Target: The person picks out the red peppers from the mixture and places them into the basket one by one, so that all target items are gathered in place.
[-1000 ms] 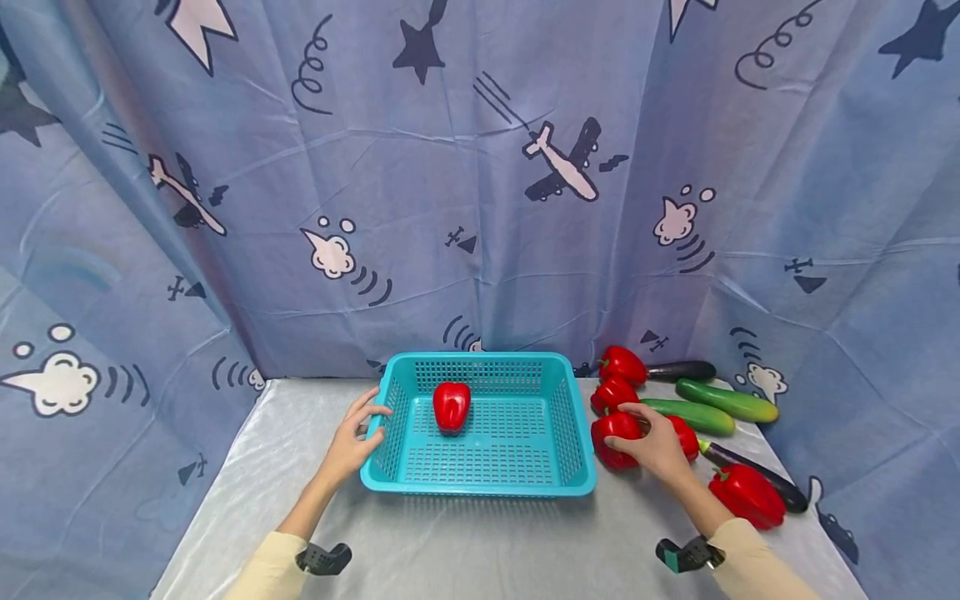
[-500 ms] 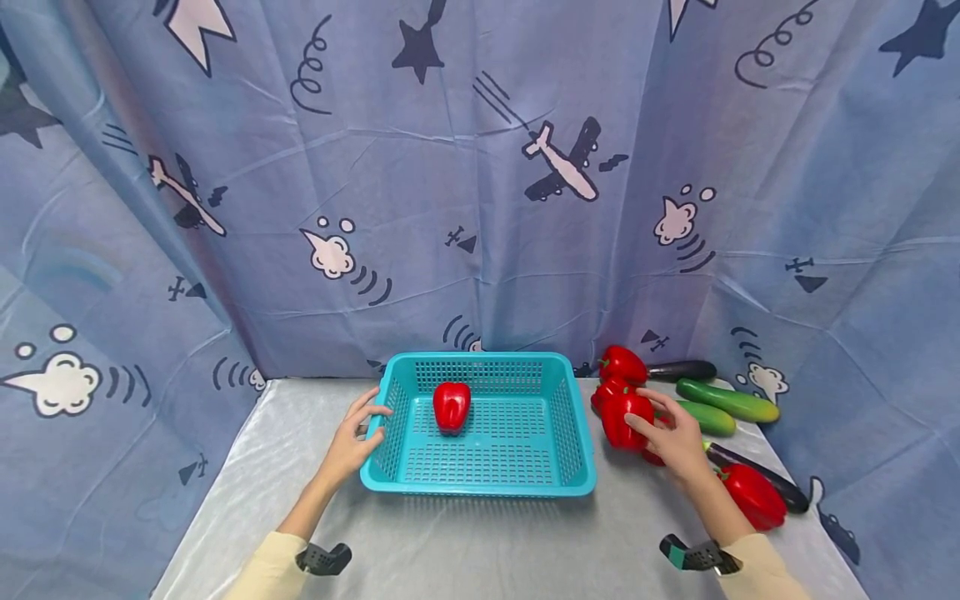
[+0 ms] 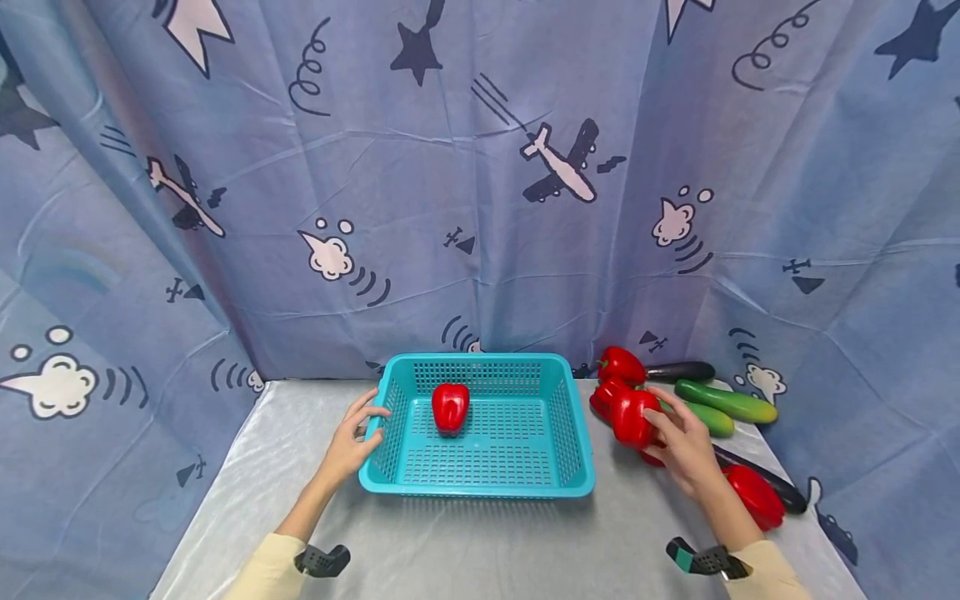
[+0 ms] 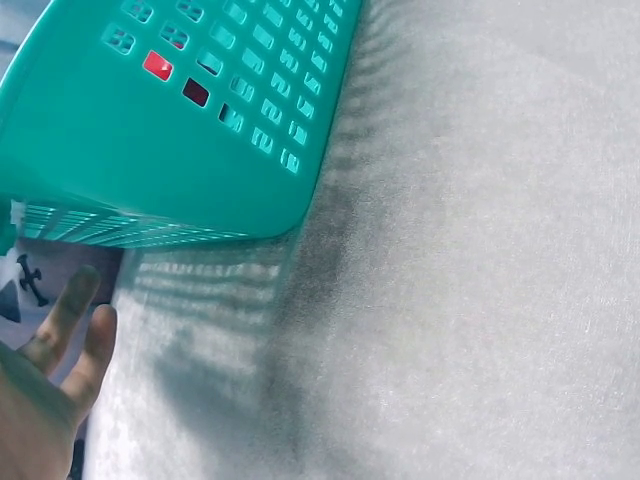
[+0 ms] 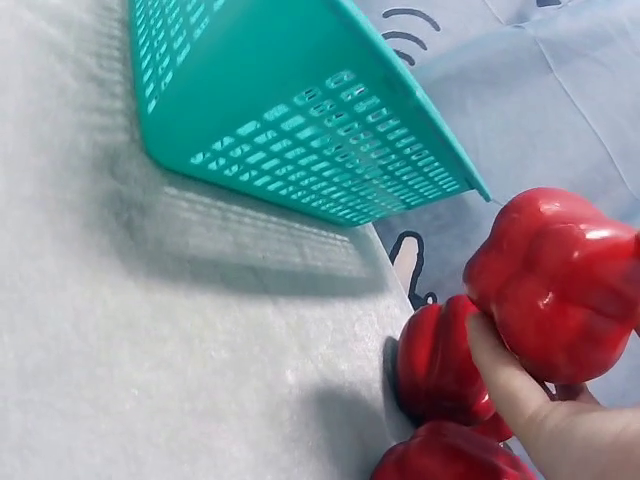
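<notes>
My right hand (image 3: 686, 450) holds a red bell pepper (image 3: 632, 418) between thumb and fingers, to the right of the turquoise basket (image 3: 477, 492). In the right wrist view this held pepper (image 5: 555, 290) hangs above other red peppers, its lobed end facing the camera. My left hand (image 3: 351, 440) is at the basket's left rim, fingers spread and loosely bent, with fingertips overlapping the rim in the head view. Two of its fingers (image 4: 95, 350) stretch out beside the basket wall in the left wrist view. One red bell pepper (image 3: 451, 408) lies inside the basket, left of its middle.
More red bell peppers (image 3: 621, 365) lie right of the basket, one (image 3: 753, 496) nearer the front. Beyond them are cucumbers (image 3: 726, 402) and dark eggplants (image 3: 681, 372), partly hidden by my right hand. A patterned blue curtain (image 3: 480, 208) rises behind the pale-covered table (image 3: 465, 550).
My right hand has picked up the bell pepper from the pile, lifted it and moved slightly right, tilting it. My left hand and the basket have stayed in place.
</notes>
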The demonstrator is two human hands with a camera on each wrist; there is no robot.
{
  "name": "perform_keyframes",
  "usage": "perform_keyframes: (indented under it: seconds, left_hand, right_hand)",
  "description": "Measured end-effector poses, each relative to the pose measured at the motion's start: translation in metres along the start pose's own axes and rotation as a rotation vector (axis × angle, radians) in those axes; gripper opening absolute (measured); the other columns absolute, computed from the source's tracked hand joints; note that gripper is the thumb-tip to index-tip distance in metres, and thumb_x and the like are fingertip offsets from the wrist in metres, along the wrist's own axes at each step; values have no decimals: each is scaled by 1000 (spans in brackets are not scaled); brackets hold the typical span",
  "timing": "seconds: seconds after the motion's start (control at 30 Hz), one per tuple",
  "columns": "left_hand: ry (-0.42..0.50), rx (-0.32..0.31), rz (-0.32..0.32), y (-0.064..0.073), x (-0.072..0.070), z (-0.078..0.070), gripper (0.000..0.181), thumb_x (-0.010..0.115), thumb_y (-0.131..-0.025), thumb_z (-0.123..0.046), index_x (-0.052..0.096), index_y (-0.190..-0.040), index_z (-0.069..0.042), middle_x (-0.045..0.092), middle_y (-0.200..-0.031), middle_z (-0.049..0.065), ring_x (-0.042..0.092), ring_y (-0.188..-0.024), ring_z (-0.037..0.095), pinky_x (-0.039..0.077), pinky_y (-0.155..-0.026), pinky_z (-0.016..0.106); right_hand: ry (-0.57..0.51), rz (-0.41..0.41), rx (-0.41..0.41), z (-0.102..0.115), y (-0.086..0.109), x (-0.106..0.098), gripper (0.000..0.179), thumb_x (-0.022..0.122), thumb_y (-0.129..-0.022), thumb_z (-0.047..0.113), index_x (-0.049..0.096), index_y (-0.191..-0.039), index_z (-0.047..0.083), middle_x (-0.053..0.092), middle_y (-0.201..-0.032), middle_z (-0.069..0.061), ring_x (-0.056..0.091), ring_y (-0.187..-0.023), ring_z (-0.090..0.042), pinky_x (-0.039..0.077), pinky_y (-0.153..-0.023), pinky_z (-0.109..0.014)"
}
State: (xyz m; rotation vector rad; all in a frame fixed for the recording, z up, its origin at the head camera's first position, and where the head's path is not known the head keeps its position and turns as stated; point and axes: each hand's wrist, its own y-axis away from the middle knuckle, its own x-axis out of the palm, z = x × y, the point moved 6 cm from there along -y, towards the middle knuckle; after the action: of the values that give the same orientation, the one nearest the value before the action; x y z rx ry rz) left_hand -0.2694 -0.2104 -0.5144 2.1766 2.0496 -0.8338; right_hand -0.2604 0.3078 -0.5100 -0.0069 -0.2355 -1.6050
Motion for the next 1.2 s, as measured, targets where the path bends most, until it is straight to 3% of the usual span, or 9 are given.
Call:
perform_keyframes:
  seconds: [0.17,0.33,0.4,0.57,0.73,0.93,1.2]
  left_hand:
    - [-11,-11,19,0,-2,-14,28,59,-91,16,66,-115,4,29,-155,34,48,-126,52,49,-86,58]
    - [-5,6,-5,-1,0,2,29,59,-91,17,67,-114,2,30,-156,32,47,-127,52,49,-84,60]
    - [-8,7,-11,-2,1,11,29,60,-91,16,67,-114,1,30,-157,29,46,-130,50,49,-85,59]
    - [-5,6,0,-2,0,24,26,61,-92,12,67,-116,2,31,-159,22,44,-134,45,49,-87,55]
    - [4,-1,12,-3,0,26,26,61,-92,10,66,-117,4,30,-160,20,44,-133,45,49,-88,58]
    - [-1,1,13,-3,0,24,27,62,-91,11,67,-117,2,30,-160,21,42,-134,46,48,-88,60]
    - [-3,5,15,-4,1,24,27,62,-91,10,66,-117,5,29,-159,25,50,-126,45,50,-86,53]
  right_hand:
    - [-76,62,17,2,0,6,50,52,-107,23,38,-155,27,31,-146,-9,58,-113,-17,54,-88,-47]
    - [-193,77,40,7,-1,12,52,50,-107,22,35,-156,30,24,-152,-2,36,-128,-25,53,-91,-41]
    - [-211,71,40,10,-2,14,51,53,-106,22,37,-153,32,27,-150,-1,36,-129,-25,52,-92,-40]
    - [-130,53,20,13,-5,20,58,63,-102,18,37,-151,32,35,-144,-4,46,-123,-22,53,-90,-37]
    - [-10,47,-5,16,-7,28,67,69,-99,18,34,-156,26,33,-146,-9,40,-126,-26,53,-90,-34]
    - [118,18,-17,19,-10,32,65,73,-96,21,40,-151,25,31,-151,-14,38,-129,-29,52,-88,-27]
    - [77,41,-10,24,-17,41,68,74,-96,20,37,-152,19,30,-151,-16,38,-130,-32,53,-90,-33]
